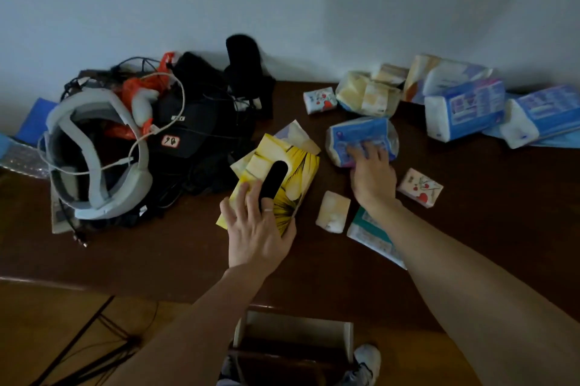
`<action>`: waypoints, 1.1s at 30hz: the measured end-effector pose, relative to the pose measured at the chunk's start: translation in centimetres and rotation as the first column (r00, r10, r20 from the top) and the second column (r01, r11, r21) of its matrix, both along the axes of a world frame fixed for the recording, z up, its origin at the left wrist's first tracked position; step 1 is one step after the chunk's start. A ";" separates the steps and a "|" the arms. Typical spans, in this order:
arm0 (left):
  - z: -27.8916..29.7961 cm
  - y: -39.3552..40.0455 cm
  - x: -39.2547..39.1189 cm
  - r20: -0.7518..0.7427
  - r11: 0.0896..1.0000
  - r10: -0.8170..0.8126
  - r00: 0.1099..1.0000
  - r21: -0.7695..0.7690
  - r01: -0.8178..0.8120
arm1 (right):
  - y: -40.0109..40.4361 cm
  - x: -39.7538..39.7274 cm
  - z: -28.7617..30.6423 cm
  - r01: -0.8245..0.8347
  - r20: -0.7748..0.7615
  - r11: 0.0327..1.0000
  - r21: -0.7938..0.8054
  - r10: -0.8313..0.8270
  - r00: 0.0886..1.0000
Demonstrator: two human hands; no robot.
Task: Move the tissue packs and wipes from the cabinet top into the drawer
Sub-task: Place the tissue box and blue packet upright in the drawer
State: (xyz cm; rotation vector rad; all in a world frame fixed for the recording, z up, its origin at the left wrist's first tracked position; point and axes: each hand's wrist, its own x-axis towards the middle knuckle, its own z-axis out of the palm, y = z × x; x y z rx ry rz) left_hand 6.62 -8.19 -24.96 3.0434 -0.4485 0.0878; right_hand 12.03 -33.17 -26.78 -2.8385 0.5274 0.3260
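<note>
My left hand (255, 228) lies on the near end of a yellow flowered tissue box (282, 178), fingers spread on its top and thumb at its right side. My right hand (372, 173) grips a blue soft tissue pack (357, 134) from its near side. Small packs lie around: one with red print (420, 187), a pale one (333, 211), a flat wipes pack (370, 235) partly under my right forearm. More blue packs (464, 109) and yellow packs (367, 93) sit at the back right. The open drawer (293, 341) is below the cabinet's front edge.
A heap of black bags, cables, a grey headset (97, 159) and orange plastic fills the left of the dark wooden cabinet top (157, 254). A small floral pack (320, 100) lies near the wall. A shoe (365, 360) shows beside the drawer.
</note>
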 end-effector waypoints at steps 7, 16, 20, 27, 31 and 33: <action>0.2 0.1 0.1 -0.026 1.000 -0.004 1.000 -0.005 0.004 | 0.5 -0.2 2.5 0.094 0.174 0.995 0.033 -0.098 0.980; 6.8 6.5 -8.7 0.018 0.951 -0.250 0.968 -0.185 0.249 | 10.4 -18.0 9.5 0.252 0.452 0.827 0.503 -0.501 0.738; 7.9 11.1 -17.3 -0.074 0.924 -0.351 0.934 -0.191 0.332 | 14.1 -28.5 10.5 0.248 0.357 0.828 0.504 -0.461 0.813; -0.5 15.3 -27.1 -0.345 0.936 -0.347 0.872 -0.072 0.343 | 15.6 -38.9 0.3 0.538 -0.165 0.633 0.557 -0.550 0.819; -9.8 15.2 -28.8 -0.456 0.961 -0.248 0.855 -0.005 0.277 | 15.0 -40.2 -10.1 0.566 -0.320 0.631 0.530 -0.469 0.823; -15.0 14.8 -28.7 -0.511 0.963 -0.209 0.834 0.040 0.267 | 14.6 -40.0 -15.6 0.586 -0.400 0.621 0.520 -0.429 0.810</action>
